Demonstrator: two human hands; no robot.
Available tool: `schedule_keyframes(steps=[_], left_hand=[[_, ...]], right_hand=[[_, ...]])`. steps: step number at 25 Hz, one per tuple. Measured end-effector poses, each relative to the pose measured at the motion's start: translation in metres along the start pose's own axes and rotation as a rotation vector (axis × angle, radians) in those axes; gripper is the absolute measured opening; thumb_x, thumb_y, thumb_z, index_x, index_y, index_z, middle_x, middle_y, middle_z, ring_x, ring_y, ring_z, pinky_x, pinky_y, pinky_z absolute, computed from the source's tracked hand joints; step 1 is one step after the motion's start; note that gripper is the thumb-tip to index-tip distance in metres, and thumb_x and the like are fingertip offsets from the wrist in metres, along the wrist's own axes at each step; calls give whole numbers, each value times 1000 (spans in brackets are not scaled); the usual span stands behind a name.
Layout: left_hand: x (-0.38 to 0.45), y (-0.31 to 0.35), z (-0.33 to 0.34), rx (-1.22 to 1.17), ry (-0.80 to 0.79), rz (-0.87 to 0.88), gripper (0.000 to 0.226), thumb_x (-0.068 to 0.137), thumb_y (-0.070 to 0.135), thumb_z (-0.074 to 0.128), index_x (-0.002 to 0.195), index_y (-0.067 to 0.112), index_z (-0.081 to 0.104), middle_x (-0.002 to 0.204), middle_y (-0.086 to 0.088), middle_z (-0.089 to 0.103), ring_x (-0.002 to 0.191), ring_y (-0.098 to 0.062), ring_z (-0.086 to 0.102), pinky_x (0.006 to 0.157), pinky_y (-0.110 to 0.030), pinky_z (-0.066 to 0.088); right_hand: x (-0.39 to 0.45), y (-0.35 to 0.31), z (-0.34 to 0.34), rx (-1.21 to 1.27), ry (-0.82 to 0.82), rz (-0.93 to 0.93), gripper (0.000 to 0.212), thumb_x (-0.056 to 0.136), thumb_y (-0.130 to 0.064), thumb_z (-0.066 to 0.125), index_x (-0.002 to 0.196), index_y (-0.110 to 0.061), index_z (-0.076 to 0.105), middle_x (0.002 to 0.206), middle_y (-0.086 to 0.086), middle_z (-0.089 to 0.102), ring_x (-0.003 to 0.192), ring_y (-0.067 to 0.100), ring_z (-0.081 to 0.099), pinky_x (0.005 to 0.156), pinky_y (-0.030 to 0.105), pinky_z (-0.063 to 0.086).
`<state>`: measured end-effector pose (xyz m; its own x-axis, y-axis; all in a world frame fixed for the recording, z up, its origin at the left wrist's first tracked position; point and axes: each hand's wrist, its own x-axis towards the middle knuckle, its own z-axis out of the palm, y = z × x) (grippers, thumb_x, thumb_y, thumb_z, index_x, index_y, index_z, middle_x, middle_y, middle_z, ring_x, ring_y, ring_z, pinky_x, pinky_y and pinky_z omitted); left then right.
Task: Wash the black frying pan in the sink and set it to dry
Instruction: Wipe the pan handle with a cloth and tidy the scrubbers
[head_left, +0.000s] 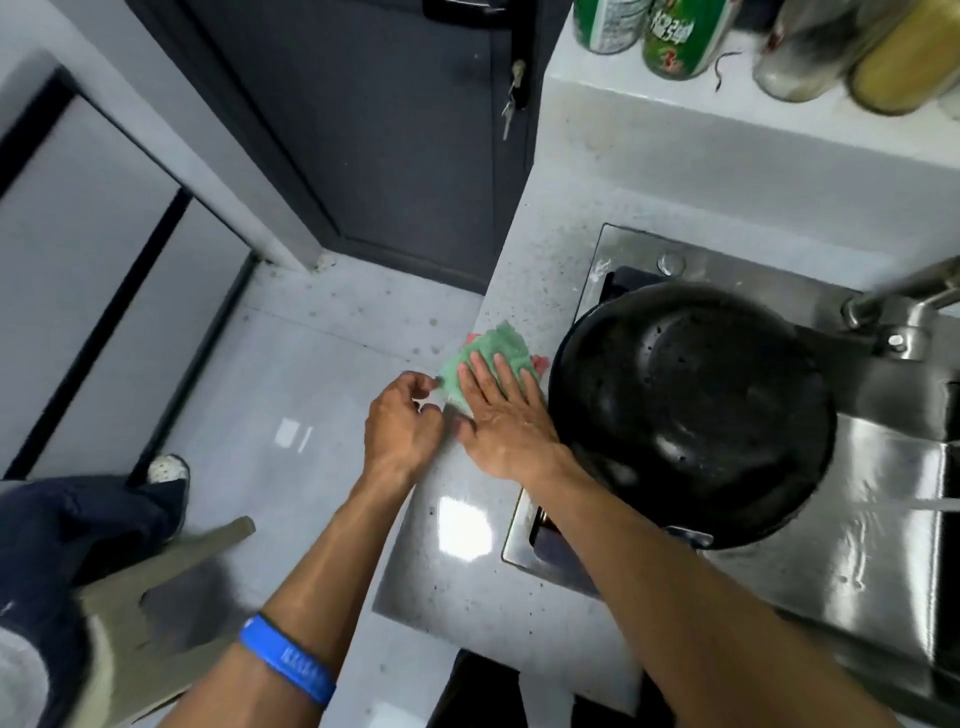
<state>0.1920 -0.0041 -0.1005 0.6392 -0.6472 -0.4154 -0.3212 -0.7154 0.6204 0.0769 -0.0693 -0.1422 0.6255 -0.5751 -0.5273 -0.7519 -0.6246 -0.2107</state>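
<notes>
- Black frying pan (691, 410): sits in the steel sink (883, 545), tilted, its rim above the sink's left edge; wet sheen and droplets show on the inside.
- Green cloth (488, 358): lies on the speckled grey countertop (462, 540) just left of the pan, with a bit of red showing at its edges.
- Right hand (498, 415): I see it flat on the cloth, fingers straight and slightly spread, pressing down; the forearm crosses over the near rim of the sink.
- Left hand (402, 421): beside the right one at the counter's edge, fingers curled, thumb and fingertips pinching the cloth's near-left corner as far as I can make out.
- Blue wristband (288, 660): worn on the left forearm.
- Steel faucet (904, 306): at the right, its spout reaching in over the far side of the pan.
- Green cans (654, 31): two stand on the raised white ledge at the top, with glass jars (857, 52) to their right.
- Dark door (374, 130): behind the counter, keys (511, 101) hanging from its lock.
- Pale tiled floor (291, 374): glossy, below left, with one shoe (169, 470) visible.
</notes>
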Motion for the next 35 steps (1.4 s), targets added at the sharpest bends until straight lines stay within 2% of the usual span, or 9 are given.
schedule_keyframes(steps=[9, 12, 15, 18, 20, 25, 28, 32, 35], left_hand=[[59, 51, 34, 242, -233, 426, 60, 77, 14, 64, 135, 20, 51, 128, -1, 60, 116, -23, 56, 87, -25, 46], [83, 72, 49, 517, -296, 495, 84, 77, 27, 70, 149, 17, 29, 149, -6, 37, 138, -30, 36, 107, -36, 40], [106, 108, 54, 797, -422, 504, 112, 78, 33, 76, 155, 16, -3, 163, -6, -5, 150, -29, 0, 122, -40, 13], [115, 134, 62, 1018, -534, 430, 121, 79, 24, 79, 151, 4, -15, 158, -14, -25, 148, -31, -14, 117, -39, 22], [112, 147, 71, 1090, -551, 406, 105, 87, 11, 70, 148, -6, -14, 155, -27, -24, 146, -41, -13, 112, -42, 33], [103, 165, 72, 1263, -530, 482, 85, 94, 9, 59, 145, -15, -5, 152, -40, -9, 143, -51, -4, 115, -44, 23], [104, 163, 72, 1266, -544, 448, 95, 90, 11, 67, 145, -15, -7, 151, -41, -11, 143, -52, -3, 114, -41, 28], [106, 157, 76, 1212, -580, 426, 106, 85, 12, 72, 146, -11, -11, 150, -39, -20, 143, -51, -6, 111, -42, 35], [109, 148, 71, 1155, -607, 416, 119, 81, 20, 78, 146, -6, -18, 150, -31, -30, 143, -45, -15, 113, -44, 34]], right_hand=[[87, 48, -86, 103, 9, 246, 68, 105, -34, 24, 160, -8, -6, 167, 11, -16, 154, 26, -16, 124, 42, -9], [109, 78, -105, 276, 13, 220, 65, 105, -32, 23, 161, -11, -3, 168, 7, -16, 154, 22, -15, 123, 40, -9], [135, 106, -123, 337, 15, 231, 63, 106, -34, 21, 161, -15, -4, 167, 4, -19, 154, 21, -16, 122, 39, -11], [164, 122, -149, 401, 22, 275, 62, 107, -40, 19, 161, -19, -2, 167, -1, -18, 154, 20, -16, 123, 43, -11], [167, 126, -157, 434, 32, 246, 62, 107, -44, 18, 161, -20, 0, 168, -3, -16, 155, 19, -14, 122, 44, -9], [115, 216, -119, 249, 165, 447, 68, 104, -48, 0, 160, -13, 16, 169, 11, 3, 155, 34, 5, 122, 55, 11], [107, 223, -122, 404, 127, 622, 65, 104, -43, 22, 160, -13, 7, 169, 11, -1, 155, 35, 3, 122, 55, 5], [130, 182, -142, 397, 33, 394, 65, 104, -40, 17, 161, -16, 0, 168, 4, -14, 155, 26, -12, 121, 52, -6], [117, 224, -134, 322, -45, 326, 70, 96, -39, 2, 159, -11, 10, 168, 10, -11, 155, 33, -9, 122, 59, 5]])
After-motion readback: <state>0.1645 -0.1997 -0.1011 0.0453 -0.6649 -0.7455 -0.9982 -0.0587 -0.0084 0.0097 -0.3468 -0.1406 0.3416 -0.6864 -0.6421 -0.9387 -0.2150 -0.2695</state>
